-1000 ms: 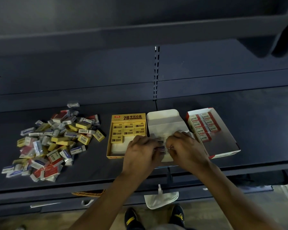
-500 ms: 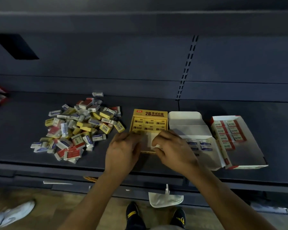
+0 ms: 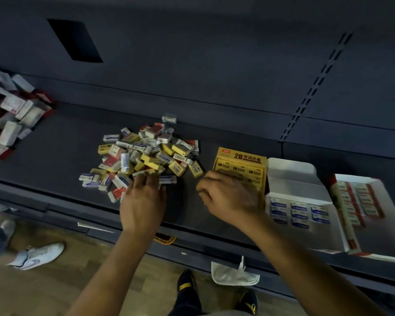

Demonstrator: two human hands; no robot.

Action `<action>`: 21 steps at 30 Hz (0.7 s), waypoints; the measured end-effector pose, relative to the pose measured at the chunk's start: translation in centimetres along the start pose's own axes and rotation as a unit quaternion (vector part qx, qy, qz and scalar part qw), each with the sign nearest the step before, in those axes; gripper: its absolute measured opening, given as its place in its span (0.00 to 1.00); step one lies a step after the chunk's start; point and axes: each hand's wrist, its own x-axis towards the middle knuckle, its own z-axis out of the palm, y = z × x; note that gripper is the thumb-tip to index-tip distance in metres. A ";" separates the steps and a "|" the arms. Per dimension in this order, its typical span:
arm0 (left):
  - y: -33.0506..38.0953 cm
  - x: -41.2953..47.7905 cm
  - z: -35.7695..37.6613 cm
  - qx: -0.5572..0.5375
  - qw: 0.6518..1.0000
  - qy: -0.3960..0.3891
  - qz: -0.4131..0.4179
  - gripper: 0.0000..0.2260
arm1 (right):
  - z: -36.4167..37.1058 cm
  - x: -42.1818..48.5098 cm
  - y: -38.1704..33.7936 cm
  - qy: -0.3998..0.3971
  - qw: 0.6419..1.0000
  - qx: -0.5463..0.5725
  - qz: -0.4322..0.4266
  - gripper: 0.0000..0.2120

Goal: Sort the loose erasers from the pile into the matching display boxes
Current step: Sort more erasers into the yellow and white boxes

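A pile of loose erasers (image 3: 146,153) in yellow, blue-white and red sleeves lies on the dark shelf (image 3: 55,156). My left hand (image 3: 144,197) reaches onto the pile's near edge, its straight fingers touching the erasers there. To the right stands the yellow display box (image 3: 240,165), partly filled. My right hand (image 3: 228,195) hovers over that box's front, fingers loosely curled, with nothing visible in them. Further right sits the white display box (image 3: 292,185) holding blue-labelled erasers, then the red display box (image 3: 385,236) with red-labelled ones.
A heap of red and white cartons (image 3: 7,115) lies at the shelf's far left. Below the shelf edge are another person's white shoe (image 3: 37,256), a white bag (image 3: 233,273) and my own dark shoes (image 3: 187,283) on the wooden floor.
Both hands have left the white box and moved left. My left hand now touches the pile and my right hand is over the yellow box. The view has swung left.
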 end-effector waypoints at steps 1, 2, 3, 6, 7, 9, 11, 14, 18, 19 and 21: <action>-0.3 0.0 -0.1 0.003 1.000 -0.009 -0.017 0.11 | 0.2 0.7 -0.4 -0.007 1.000 0.001 -0.001 0.12; -0.4 0.1 -0.2 0.010 0.999 -0.016 -0.033 0.12 | 0.3 1.3 -0.8 -0.011 1.000 0.004 -0.001 0.12; -0.4 0.2 -0.2 0.018 0.999 -0.019 -0.046 0.13 | 0.5 2.0 -1.2 -0.015 1.000 0.008 0.001 0.12; -0.1 0.5 -0.4 0.037 0.996 -0.033 -0.070 0.16 | 1.1 3.9 -2.3 -0.024 1.000 0.008 0.006 0.13; 0.0 0.6 -0.3 0.037 0.996 -0.036 -0.072 0.16 | 1.4 4.5 -2.7 -0.030 0.999 0.008 0.007 0.13; 0.0 0.8 -0.3 0.034 0.996 -0.038 -0.073 0.16 | 1.9 5.5 -3.4 -0.041 0.999 0.011 0.010 0.13; -0.2 0.9 -0.2 0.021 0.996 -0.038 -0.072 0.15 | 2.2 6.3 -4.0 -0.050 0.999 0.012 0.013 0.15; -0.3 0.7 0.0 0.012 0.998 -0.040 -0.051 0.16 | 2.5 7.3 -4.5 -0.077 0.997 0.015 0.027 0.16; -0.5 0.7 0.6 0.036 0.998 -0.045 -0.006 0.13 | 2.9 7.5 -4.6 -0.115 0.993 0.005 0.034 0.16; -0.6 0.6 0.8 0.044 0.998 -0.039 -0.003 0.12 | 2.9 7.3 -4.5 -0.114 0.993 0.006 0.031 0.14; -0.6 0.5 0.8 0.050 0.998 -0.040 -0.009 0.10 | 3.0 7.0 -4.4 -0.108 0.994 0.014 0.030 0.11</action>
